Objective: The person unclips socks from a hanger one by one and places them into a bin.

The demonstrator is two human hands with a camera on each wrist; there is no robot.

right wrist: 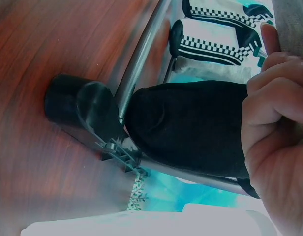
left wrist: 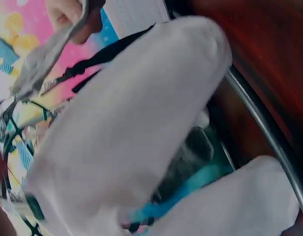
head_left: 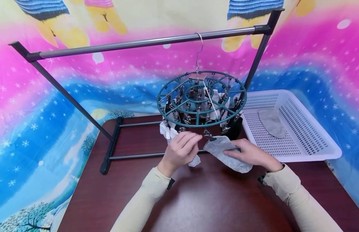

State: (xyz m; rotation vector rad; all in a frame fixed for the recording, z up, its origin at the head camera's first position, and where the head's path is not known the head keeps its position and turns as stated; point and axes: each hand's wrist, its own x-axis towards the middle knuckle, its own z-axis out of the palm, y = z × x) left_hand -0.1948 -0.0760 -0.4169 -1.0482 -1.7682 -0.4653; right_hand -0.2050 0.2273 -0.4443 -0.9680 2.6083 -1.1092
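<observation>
A flat grey sock (head_left: 225, 156) tilts below the round green clip hanger (head_left: 198, 125), its upper left corner at a dangling metal clip (head_left: 209, 136). My right hand (head_left: 250, 154) pinches this sock, thumb on top. Close on the clip's left, my left hand (head_left: 180, 149) has bent fingers, their tips right at the clip; I cannot tell whether they pinch it. White socks (head_left: 169, 130) hang behind that hand, and one pale sock (left wrist: 136, 108) fills much of the left wrist view. A black sock (right wrist: 191, 130) hangs beside my right hand in the right wrist view.
The hanger hooks onto the bar (head_left: 150, 42) of a dark metal rack standing on the brown table (head_left: 196, 206). At the right, a white slotted basket (head_left: 315, 154) holds another grey sock (head_left: 272, 124). Checkered socks (right wrist: 213, 44) hang farther back. A patterned cloth backs everything.
</observation>
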